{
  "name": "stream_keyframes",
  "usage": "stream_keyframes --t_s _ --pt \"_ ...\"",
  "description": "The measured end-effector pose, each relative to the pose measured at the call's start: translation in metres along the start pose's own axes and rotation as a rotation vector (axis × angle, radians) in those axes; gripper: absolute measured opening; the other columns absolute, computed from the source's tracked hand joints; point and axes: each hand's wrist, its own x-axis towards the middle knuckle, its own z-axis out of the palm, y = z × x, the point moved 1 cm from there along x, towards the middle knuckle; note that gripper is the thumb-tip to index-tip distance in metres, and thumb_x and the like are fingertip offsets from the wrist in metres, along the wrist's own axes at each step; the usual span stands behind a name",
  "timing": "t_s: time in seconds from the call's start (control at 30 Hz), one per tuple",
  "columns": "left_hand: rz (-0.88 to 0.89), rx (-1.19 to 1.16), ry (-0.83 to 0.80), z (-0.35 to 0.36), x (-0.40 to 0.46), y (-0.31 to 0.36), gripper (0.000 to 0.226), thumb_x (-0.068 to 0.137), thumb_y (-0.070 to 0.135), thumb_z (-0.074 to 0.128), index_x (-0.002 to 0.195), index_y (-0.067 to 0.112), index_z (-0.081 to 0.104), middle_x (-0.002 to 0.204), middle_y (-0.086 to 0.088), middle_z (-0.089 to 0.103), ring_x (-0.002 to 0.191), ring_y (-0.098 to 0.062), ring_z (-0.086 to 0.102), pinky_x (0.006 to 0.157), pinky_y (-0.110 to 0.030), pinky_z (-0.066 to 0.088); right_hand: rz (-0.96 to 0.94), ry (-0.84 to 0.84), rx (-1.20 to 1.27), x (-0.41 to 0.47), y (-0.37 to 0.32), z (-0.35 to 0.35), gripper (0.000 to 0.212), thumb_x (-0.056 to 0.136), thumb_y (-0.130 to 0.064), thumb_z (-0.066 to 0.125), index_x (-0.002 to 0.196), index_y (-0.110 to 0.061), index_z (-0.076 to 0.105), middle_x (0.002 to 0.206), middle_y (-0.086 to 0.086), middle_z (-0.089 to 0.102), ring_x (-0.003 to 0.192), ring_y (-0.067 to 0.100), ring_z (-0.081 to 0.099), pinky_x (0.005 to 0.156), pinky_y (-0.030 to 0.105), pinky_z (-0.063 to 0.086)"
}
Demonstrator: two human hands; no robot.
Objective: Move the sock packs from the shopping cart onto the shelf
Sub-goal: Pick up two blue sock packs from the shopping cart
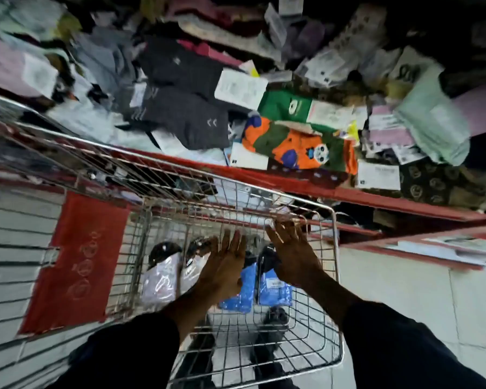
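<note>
Both hands reached down into the shopping cart [335, 276], left hand [222, 272] and right hand [293, 255] open, fingers spread, gripping nothing, poised over blue sock packs [274, 287] (white ones beside) for a two-handed scoop, shelf [348, 193] heaped with socks just beyond.

Two blue sock packs [260, 287], two white packs [163, 279], one cart [337, 276], two hands [222, 265].
</note>
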Motion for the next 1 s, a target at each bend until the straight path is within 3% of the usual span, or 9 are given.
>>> stream_keyframes --t_s 0.13,0.27,0.4,0.5,0.57,0.67,0.8,0.9,1.0 --pt "-0.003 0.041 -0.137 0.01 0.042 -0.003 0.115 0.084 0.029 0.079 0.16 0.004 -0.003 0.171 -0.019 -0.002 0.157 -0.04 -0.006 0.126 -0.058 0.003 -0.038 -0.166 -0.076 0.039 0.014 0.025 0.084 0.096 -0.035 0.051 0.162 -0.007 0.006 0.17 0.018 0.006 0.157 0.04 0.006 0.127 0.054 0.009" --pt "0.032 0.05 -0.239 0.021 0.07 -0.004 0.112 0.078 0.021 0.084 0.159 0.002 0.009 0.168 -0.021 0.017 0.157 -0.041 0.003 0.125 -0.061 0.009 -0.059 -0.317 -0.1 0.066 0.023 0.048 0.102 0.085 -0.036 0.071 0.16 -0.006 0.009 0.165 0.02 0.023 0.152 0.038 0.024 0.123 0.049 0.027" --pt "0.076 0.094 -0.287 0.016 0.082 -0.002 0.084 0.069 0.026 0.09 0.137 0.003 0.046 0.139 -0.02 0.053 0.139 -0.038 0.041 0.118 -0.063 0.028 -0.04 -0.421 0.042 0.085 0.026 0.054 0.112 0.077 -0.03 0.084 0.16 -0.007 0.012 0.147 0.019 0.05 0.134 0.037 0.051 0.11 0.044 0.046" --pt "0.092 0.13 -0.253 0.012 0.08 -0.002 0.072 0.063 0.029 0.092 0.123 0.007 0.059 0.13 -0.016 0.054 0.128 -0.033 0.047 0.114 -0.059 0.037 -0.027 -0.383 0.011 0.085 0.028 0.051 0.116 0.068 -0.036 0.091 0.156 -0.004 0.022 0.142 0.02 0.05 0.131 0.038 0.051 0.105 0.044 0.049" --pt "0.094 0.144 -0.238 0.012 0.077 -0.003 0.06 0.063 0.03 0.09 0.114 0.011 0.065 0.126 -0.013 0.055 0.126 -0.03 0.048 0.112 -0.054 0.041 -0.02 -0.382 0.014 0.081 0.031 0.048 0.103 0.063 -0.041 0.093 0.145 -0.007 0.041 0.136 0.017 0.053 0.127 0.035 0.053 0.101 0.041 0.051" --pt "0.128 0.142 -0.202 0.012 0.065 -0.001 0.052 0.064 0.034 0.087 0.107 0.013 0.066 0.121 -0.011 0.057 0.124 -0.028 0.048 0.116 -0.056 0.034 -0.025 -0.357 0.064 0.066 0.033 0.042 0.075 0.057 -0.05 0.093 0.117 -0.016 0.062 0.124 0.008 0.057 0.119 0.027 0.055 0.09 0.034 0.049" --pt "0.178 0.036 -0.138 0.021 0.045 0.0 0.075 0.065 0.03 0.089 0.126 0.006 0.054 0.121 -0.013 0.062 0.115 -0.029 0.059 0.103 -0.042 0.045 -0.039 -0.297 0.158 0.042 0.027 0.039 0.086 0.056 -0.047 0.095 0.124 -0.015 0.054 0.127 0.007 0.057 0.12 0.027 0.053 0.094 0.034 0.046" --pt "0.169 -0.04 -0.115 0.019 0.028 0.002 0.094 0.067 0.026 0.089 0.142 0.001 0.037 0.112 -0.014 0.069 0.104 -0.032 0.068 0.083 -0.035 0.052 -0.01 -0.27 0.23 0.019 0.018 0.035 0.083 0.057 -0.043 0.095 0.121 -0.013 0.05 0.118 0.01 0.063 0.113 0.03 0.059 0.08 0.031 0.043" --pt "0.193 0.001 -0.008 0.0 0.006 0.005 0.081 0.066 0.022 0.086 0.131 0.002 0.043 0.102 -0.014 0.071 0.097 -0.033 0.068 0.075 -0.032 0.045 -0.009 -0.159 0.279 -0.008 0.008 0.014 0.081 0.061 -0.046 0.092 0.119 -0.007 0.052 0.11 0.012 0.069 0.106 0.031 0.065 0.077 0.027 0.042"
